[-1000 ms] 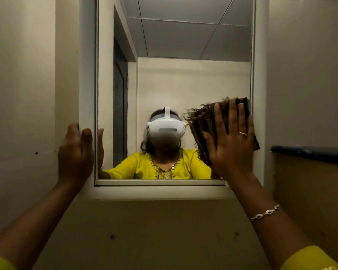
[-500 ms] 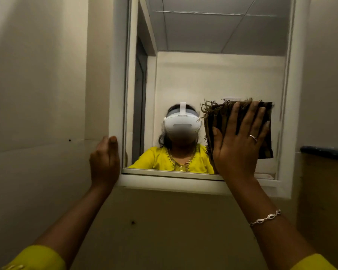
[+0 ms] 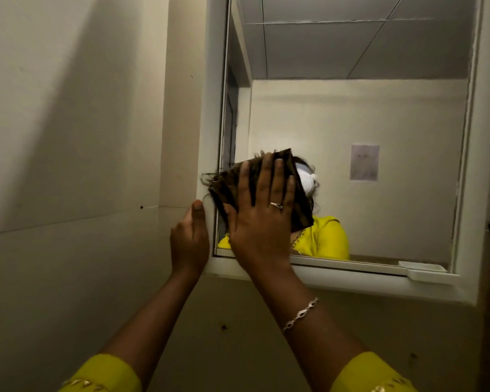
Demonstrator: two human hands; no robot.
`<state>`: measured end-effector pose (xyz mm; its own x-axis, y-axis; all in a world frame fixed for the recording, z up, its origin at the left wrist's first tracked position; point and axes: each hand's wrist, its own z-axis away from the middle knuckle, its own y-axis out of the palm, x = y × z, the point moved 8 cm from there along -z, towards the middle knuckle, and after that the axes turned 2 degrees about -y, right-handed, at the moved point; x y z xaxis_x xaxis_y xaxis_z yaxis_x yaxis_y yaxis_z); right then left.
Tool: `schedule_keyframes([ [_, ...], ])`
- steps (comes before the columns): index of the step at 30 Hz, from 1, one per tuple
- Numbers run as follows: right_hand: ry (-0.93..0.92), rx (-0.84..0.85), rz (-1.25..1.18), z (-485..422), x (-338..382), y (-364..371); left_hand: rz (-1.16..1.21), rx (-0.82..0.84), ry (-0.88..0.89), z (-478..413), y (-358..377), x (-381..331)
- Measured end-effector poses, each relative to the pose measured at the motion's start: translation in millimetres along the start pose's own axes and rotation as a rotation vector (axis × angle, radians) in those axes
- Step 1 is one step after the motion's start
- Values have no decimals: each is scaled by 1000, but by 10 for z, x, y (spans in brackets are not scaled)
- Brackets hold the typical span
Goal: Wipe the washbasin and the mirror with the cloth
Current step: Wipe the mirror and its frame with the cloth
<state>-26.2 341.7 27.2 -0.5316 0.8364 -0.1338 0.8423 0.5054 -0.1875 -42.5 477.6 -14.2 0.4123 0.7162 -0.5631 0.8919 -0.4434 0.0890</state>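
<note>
desk: room first, then hands.

op: beige wall on my left, mirror in a white frame ahead. head view only.

desk: cloth?

op: dark folded cloth lies on the glass at the lower left corner, its frayed end reaching over the frame. right hand lies flat on it, fingers straight and spread, pressing, not clutching. left hand rests relaxed against the frame's outer edge, holding nothing.

desk: progress?

op: i judge the mirror wipe is under way. the glass doesn't tell me which parts are done. washbasin is out of view, so i count it as left.

desk: room to move?

op: frame stops me left and below. wide open glass up and to the right. small white tray sits on the bottom ledge at the far right corner; mind it on low passes.
</note>
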Motion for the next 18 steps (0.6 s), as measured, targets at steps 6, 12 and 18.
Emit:
schedule_keyframes([
  [6, -77, 18, 41, 26, 176, 44, 46, 2, 18, -7, -4, 9],
  [12, -180, -11, 22, 53, 42, 6, 14, 23, 0, 11, 9, 17],
  [18, -210, -7, 35, 130, -326, -66, -227, 18, 185, 172, -8, -129],
])
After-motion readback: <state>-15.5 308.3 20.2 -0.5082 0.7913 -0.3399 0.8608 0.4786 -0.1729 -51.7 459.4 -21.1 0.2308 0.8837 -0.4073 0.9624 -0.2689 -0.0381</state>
